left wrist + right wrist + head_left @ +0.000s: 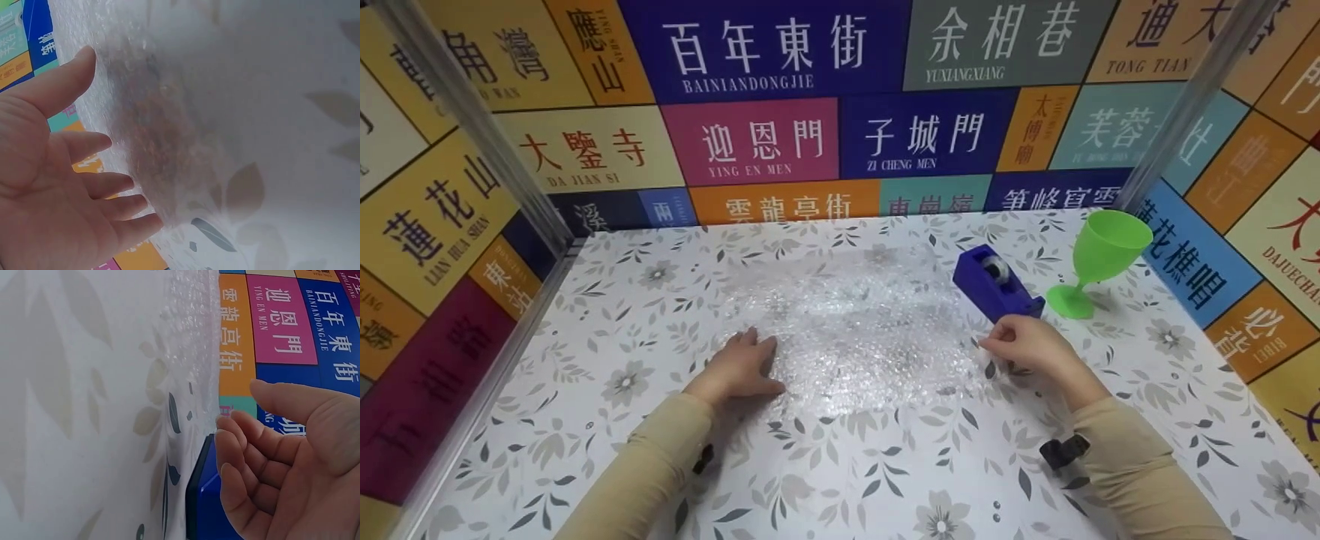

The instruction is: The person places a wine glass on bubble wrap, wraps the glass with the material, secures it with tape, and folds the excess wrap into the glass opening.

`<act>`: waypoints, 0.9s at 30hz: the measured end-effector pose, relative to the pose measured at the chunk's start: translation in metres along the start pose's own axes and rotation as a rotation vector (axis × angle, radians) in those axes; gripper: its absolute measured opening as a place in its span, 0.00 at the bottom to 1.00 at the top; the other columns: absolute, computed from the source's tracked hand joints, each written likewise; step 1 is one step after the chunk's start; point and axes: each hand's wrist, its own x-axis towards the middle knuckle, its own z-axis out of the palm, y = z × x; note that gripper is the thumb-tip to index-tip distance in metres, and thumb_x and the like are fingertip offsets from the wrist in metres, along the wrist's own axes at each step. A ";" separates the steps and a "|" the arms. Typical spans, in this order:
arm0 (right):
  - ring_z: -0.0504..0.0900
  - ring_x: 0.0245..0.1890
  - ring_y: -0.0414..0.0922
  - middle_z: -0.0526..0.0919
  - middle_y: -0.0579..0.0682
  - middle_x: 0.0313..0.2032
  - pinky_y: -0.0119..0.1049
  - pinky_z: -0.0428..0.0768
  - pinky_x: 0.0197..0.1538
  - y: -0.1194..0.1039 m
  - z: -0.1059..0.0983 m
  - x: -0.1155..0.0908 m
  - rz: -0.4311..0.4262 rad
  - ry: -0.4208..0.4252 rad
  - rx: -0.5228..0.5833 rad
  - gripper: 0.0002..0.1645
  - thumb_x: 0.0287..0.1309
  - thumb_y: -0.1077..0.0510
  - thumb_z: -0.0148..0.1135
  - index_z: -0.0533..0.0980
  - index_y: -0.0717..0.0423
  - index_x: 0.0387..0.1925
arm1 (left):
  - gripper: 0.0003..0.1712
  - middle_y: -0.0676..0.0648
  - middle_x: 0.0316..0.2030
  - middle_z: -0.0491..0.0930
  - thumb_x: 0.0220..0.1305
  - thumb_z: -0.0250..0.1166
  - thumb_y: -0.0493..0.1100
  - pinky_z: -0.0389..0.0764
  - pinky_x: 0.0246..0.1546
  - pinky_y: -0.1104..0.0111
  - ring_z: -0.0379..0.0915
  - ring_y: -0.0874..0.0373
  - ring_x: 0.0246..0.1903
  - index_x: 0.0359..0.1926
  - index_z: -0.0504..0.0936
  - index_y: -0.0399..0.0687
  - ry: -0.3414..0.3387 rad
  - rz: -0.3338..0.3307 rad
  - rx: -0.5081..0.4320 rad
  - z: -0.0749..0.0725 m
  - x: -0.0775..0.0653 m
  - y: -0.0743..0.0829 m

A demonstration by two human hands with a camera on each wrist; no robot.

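Note:
A clear sheet of bubble wrap lies flat across the middle of the table. My left hand rests at its left edge, fingers and thumb spread; in the left wrist view the left hand has nothing between thumb and fingers. Beyond the sheet's right edge is my right hand, just in front of a blue tape dispenser. The right wrist view shows the right hand with fingers loosely bent, thumb apart, and no object held. A roll of clear tape sits in the dispenser.
A green plastic goblet stands upright at the back right, right of the dispenser. The table has a white cover with grey leaves and flowers. Panels of coloured signs rise behind it and on both sides.

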 end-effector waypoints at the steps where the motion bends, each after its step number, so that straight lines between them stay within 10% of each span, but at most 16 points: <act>1: 0.78 0.28 0.45 0.81 0.47 0.27 0.41 0.77 0.36 0.000 -0.001 0.000 0.000 0.015 -0.004 0.17 0.61 0.45 0.66 0.79 0.56 0.33 | 0.51 0.23 0.71 0.49 0.56 0.73 0.56 0.53 0.68 0.36 0.44 0.25 0.70 0.73 0.61 0.38 0.000 0.000 0.002 0.000 0.000 0.000; 8: 0.82 0.43 0.54 0.85 0.55 0.40 0.52 0.78 0.50 0.003 -0.008 -0.004 0.019 0.089 0.026 0.21 0.62 0.41 0.65 0.80 0.56 0.40 | 0.51 0.25 0.72 0.49 0.56 0.73 0.56 0.51 0.69 0.38 0.43 0.28 0.71 0.74 0.62 0.41 0.004 0.000 0.000 0.001 0.002 -0.004; 27: 0.82 0.47 0.56 0.84 0.61 0.45 0.37 0.78 0.45 0.017 -0.032 -0.022 -0.002 0.233 0.119 0.29 0.65 0.42 0.63 0.77 0.64 0.51 | 0.50 0.24 0.71 0.52 0.55 0.74 0.54 0.52 0.68 0.38 0.45 0.27 0.70 0.72 0.64 0.39 0.046 0.073 -0.003 0.004 0.004 -0.009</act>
